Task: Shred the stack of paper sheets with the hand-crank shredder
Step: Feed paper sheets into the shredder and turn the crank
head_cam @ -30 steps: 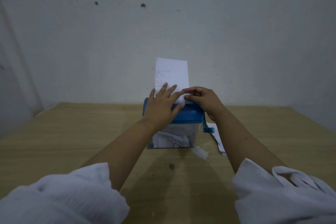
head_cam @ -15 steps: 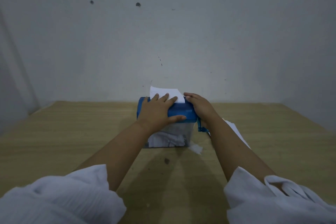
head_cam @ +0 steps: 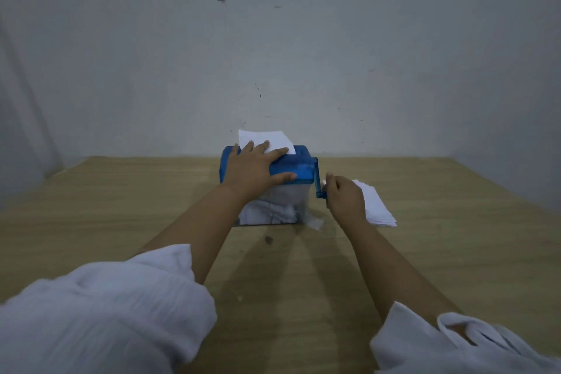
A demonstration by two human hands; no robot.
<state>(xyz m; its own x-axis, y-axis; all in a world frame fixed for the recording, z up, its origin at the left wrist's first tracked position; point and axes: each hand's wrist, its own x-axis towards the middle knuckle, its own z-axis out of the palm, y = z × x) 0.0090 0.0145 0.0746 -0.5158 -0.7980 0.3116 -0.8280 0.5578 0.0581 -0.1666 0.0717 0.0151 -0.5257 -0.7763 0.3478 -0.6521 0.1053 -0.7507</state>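
A blue hand-crank shredder [head_cam: 299, 171] with a clear bin of white shreds [head_cam: 273, 214] stands on the wooden table. A white paper sheet [head_cam: 267, 140] sticks up from its top slot, bent backward. My left hand [head_cam: 253, 168] lies flat over the shredder's top, fingers spread and touching the sheet. My right hand [head_cam: 344, 196] sits at the shredder's right side, fingers curled round the blue crank handle [head_cam: 320, 193]. A stack of white paper sheets [head_cam: 376, 205] lies on the table just right of my right hand, partly hidden by it.
The wooden table [head_cam: 455, 222] runs to a grey wall close behind the shredder. A scrap of shredded paper [head_cam: 315, 223] lies at the bin's front right corner. A small dark spot [head_cam: 268, 240] marks the table in front.
The tall sheet has sunk into the slot and now shows only a short bent top. My right hand has left the shredder's top and dropped to the crank. My left hand stays on top.
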